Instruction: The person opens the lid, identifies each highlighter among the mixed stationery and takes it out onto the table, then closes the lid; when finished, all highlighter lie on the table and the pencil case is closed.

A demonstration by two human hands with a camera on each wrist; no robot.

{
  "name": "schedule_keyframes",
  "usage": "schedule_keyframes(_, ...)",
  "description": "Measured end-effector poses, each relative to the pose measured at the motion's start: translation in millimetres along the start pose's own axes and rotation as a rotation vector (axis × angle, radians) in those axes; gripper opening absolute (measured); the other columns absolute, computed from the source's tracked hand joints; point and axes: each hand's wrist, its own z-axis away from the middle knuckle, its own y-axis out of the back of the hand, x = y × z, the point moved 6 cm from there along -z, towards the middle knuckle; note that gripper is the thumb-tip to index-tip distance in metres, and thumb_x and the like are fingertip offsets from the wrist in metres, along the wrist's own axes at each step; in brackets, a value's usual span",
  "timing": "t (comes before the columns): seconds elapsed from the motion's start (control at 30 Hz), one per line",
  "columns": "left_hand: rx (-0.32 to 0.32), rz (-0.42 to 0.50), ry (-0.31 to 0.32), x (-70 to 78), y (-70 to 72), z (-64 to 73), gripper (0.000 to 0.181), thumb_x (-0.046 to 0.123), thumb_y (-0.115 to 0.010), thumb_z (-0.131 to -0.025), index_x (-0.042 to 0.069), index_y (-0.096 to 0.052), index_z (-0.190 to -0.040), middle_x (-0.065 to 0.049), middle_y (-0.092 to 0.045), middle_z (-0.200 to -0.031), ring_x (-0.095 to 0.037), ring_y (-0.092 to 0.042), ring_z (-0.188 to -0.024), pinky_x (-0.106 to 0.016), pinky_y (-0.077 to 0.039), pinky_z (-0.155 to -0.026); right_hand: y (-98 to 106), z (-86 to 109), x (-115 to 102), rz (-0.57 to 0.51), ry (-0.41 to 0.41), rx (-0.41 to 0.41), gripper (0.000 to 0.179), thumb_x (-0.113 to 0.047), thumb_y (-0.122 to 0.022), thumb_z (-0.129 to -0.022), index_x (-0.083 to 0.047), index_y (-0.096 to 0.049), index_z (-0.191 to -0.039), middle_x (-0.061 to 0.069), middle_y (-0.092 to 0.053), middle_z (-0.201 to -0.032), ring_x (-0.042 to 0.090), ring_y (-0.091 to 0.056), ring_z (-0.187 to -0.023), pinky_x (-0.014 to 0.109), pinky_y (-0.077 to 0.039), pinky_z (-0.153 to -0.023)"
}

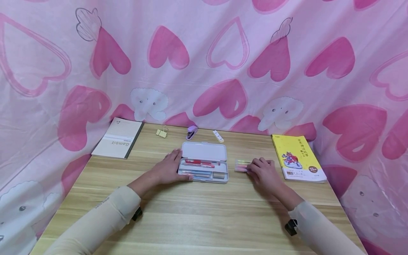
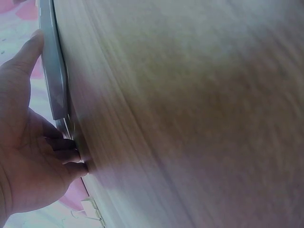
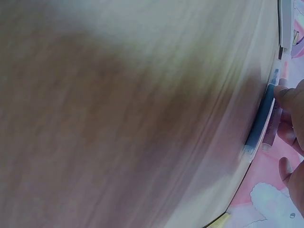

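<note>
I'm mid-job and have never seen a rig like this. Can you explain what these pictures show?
No robot here: a person's bare left hand and right hand do the work. The wide picture looks down from the person's head; the other two look from the left and right wrists. On the wooden table lie a notebook, a binder clip, a purple stapler, a yellow book and an open pencil case holding pens. The left hand rests against the pencil case. The right hand pinches highlighters between thumb and fingers.
</note>
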Motion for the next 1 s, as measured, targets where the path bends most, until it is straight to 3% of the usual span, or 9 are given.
schedule_keyframes(0.43,0.005,0.0,0.0,0.8,0.6,0.6,0.135,0.083,-0.071,-0.09,-0.006,-0.014,-0.174,-0.027,-0.015,-0.184,-0.045,-0.015,-0.173,-0.058,-0.022,-0.14,-4.0,8.0,2.5,0.075,0.05,0.03,0.017,-0.021,-0.082,-0.102,-0.018,-0.081,-0.118,0.002,-0.07,-0.113,0.027,-0.061,-0.108,0.06,-0.049,-0.099)
schedule_keyframes(1.0,0.01,0.008,-0.003,1.1,0.3,1.5,0.135,0.083,-0.071,-0.09,-0.006,-0.013,-0.174,-0.026,-0.014,-0.184,-0.045,-0.016,-0.172,-0.059,-0.022,-0.14,-4.7,8.2,2.4,0.054,0.042,0.035,0.016,-0.022,-0.083,-0.1,-0.018,-0.081,-0.115,0.001,-0.07,-0.111,0.026,-0.061,-0.106,0.058,-0.048,-0.099)
